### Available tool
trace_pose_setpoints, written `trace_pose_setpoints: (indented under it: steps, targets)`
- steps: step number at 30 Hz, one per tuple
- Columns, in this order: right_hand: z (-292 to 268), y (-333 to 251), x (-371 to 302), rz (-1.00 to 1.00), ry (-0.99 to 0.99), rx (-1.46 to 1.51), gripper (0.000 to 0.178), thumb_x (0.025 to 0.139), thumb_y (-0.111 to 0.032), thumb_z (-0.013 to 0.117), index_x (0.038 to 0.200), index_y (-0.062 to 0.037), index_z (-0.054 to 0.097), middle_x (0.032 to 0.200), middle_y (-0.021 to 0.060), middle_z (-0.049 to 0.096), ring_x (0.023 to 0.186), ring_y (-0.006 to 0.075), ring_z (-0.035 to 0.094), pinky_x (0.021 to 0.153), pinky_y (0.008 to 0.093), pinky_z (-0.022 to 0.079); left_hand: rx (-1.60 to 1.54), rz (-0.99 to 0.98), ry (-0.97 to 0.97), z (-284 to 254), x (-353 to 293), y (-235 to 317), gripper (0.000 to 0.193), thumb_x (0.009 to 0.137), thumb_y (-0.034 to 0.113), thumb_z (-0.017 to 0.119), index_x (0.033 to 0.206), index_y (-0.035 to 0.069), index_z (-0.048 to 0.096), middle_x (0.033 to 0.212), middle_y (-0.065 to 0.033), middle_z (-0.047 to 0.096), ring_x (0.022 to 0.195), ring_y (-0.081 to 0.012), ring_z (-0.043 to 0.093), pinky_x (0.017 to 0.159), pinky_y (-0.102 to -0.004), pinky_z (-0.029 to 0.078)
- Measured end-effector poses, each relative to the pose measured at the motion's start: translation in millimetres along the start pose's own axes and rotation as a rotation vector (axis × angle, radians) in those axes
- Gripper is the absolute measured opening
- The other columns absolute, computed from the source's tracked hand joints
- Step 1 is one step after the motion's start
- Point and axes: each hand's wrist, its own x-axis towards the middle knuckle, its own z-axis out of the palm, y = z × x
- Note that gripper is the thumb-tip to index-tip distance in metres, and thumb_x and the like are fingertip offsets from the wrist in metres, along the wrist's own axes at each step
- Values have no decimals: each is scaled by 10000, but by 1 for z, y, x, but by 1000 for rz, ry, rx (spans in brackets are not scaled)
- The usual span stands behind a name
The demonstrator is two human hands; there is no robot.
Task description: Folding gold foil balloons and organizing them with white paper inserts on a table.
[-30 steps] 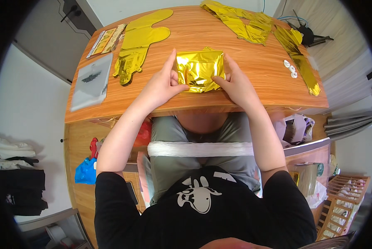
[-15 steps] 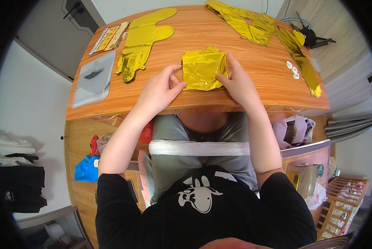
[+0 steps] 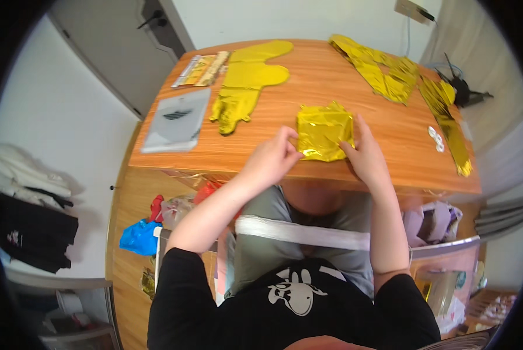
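Here, clear pouch (image 3: pixel 165 135) bears dark print (image 3: pixel 178 112); right hand (image 3: pixel 368 158) touches gold foil (image 3: pixel 324 134).

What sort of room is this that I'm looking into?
Probably a room in a home, judging by the black and white clothes along the left wall, the grey curtain at right, and the household-style grey door behind the table.

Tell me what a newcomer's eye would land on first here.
Probably the shiny folded gold foil packet near the front edge of the wooden table, between the left hand and the right hand. Next, likely the flat gold foil shape with rounded lobes, farther back on the left. The white band across the person's thighs also stands out.
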Motion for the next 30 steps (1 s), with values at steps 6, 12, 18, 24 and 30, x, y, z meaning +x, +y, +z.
trace_pose_setpoints:
  steps: [6,12,18,24,30]
  targets:
    - [10,16,1,-58,18,43,829,898,-153,746,1605,-83,318,767,114,651,679,202,616,657,359,505,30,-4,-66,-8,-4,9,353,907,166,724,1150,62,490,812,-78,663,777,-280,672,695,-397,521]
    - [8,21,4,-3,9,2,834,900,-148,743,1611,-94,311,765,113,657,661,200,603,652,356,503,179,18,-123,-17,15,18,472,891,176,726,1292,69,499,1126,-152,625,1082,-337,618,915,-429,500]
    - [7,5,6,4,6,54,839,896,-169,744,1607,-82,307,799,174,682,700,292,629,739,411,522,195,318,-26,16,48,15,634,961,294,648,1516,90,421,1525,-200,446,1443,-408,388,1179,-533,331]
    - [-5,-11,5,122,-71,73,835,905,-166,744,1608,-77,302,740,123,651,693,231,631,685,368,509,484,328,-188,35,58,13,658,1065,419,472,1601,74,310,1679,-199,245,1560,-391,206,1262,-520,181]
    - [-12,-13,-14,115,-56,241,797,917,-117,729,1591,-28,314,732,84,627,686,152,593,681,315,504,520,309,-167,43,52,9,724,1045,504,450,1601,63,305,1670,-206,269,1556,-397,218,1255,-561,169]
